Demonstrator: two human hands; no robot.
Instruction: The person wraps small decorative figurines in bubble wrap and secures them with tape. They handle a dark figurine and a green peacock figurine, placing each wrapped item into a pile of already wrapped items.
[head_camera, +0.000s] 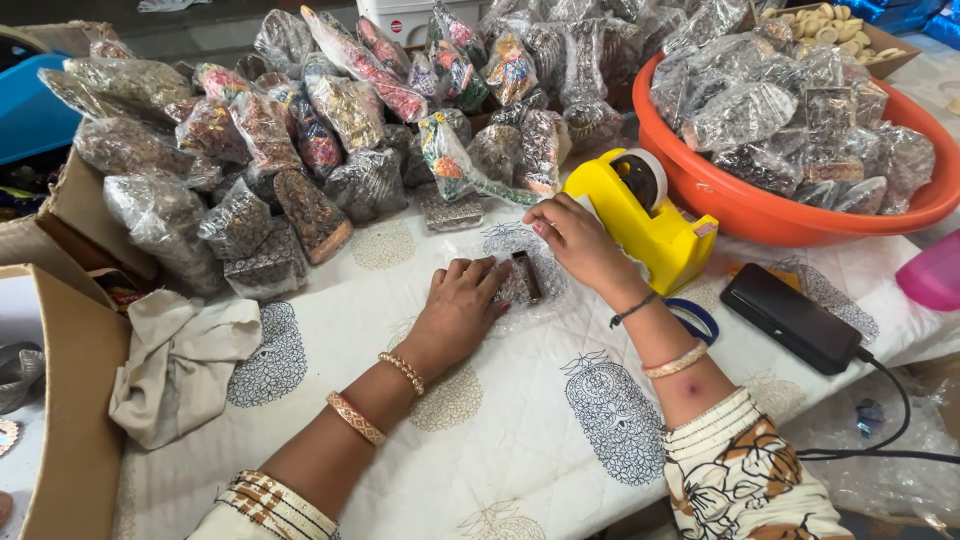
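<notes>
At table centre: a small dark wrapped item (522, 278) lies in clear plastic on the printed white cloth (520, 420), between the two hands.
Item vs fingers: it sits just off the left fingertips and under the right palm, touching both.
Left hand (458, 305): palm down, fingers flat and spread, pressing the plastic beside the item; nothing gripped.
Right hand (575, 240): wrist raised, fingers curled down onto the wrapping's far edge, pinching the plastic.
Forearms: both reach in from the near edge; two bangles on the left, one bangle and a dark thread on the right.
Count: one yellow tape dispenser (640, 215) just right of the right hand; one orange tub (760, 215) of wrapped pieces; one black adapter (790, 315); one crumpled beige cloth (180, 360).
Pile (330, 130) behind: wrapped pieces too many to count.
</notes>
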